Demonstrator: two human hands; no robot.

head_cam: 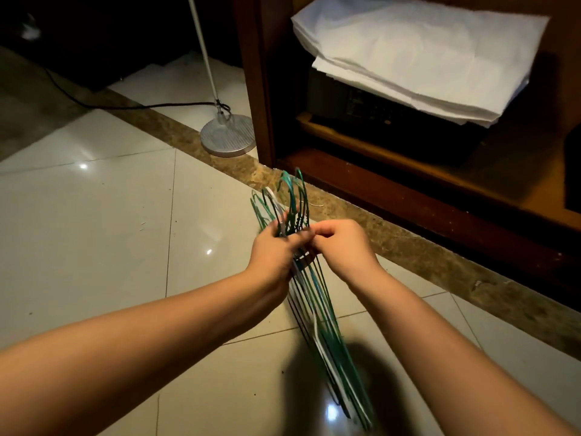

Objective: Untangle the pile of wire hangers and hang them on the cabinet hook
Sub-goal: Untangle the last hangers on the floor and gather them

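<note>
The left hand (pixel 276 250) is curled round the necks of a bundle of wire hangers (pixel 327 341), its fingers wrapped over the twisted wire just below the hooks. The right hand (pixel 342 247) touches it from the other side, thumb and fingertips pinching into the same cluster of necks. The hangers are green, teal, white and dark, packed side by side. Their hooks (pixel 292 190) fan out beyond the hands toward the cabinet, and their bodies run back between the two forearms, blurred at the near end. Whether that end rests on the floor cannot be told. Under the bundle lies a glossy tiled floor (pixel 94 215), crossed by a brown speckled stone strip (pixel 408 247) that runs along the foot of a dark wooden cabinet (pixel 408 196) at the floor's far right edge. In the open cabinet a dark box (pixel 377 108) sits on the lower shelf with folded white sheets (pixel 424 48) on top. Just left of the cabinet, a round metal lamp base (pixel 228 135) stands on the strip, carrying a white pole (pixel 204 51), and a black cord (pixel 125 105) trails away to the left.
</note>
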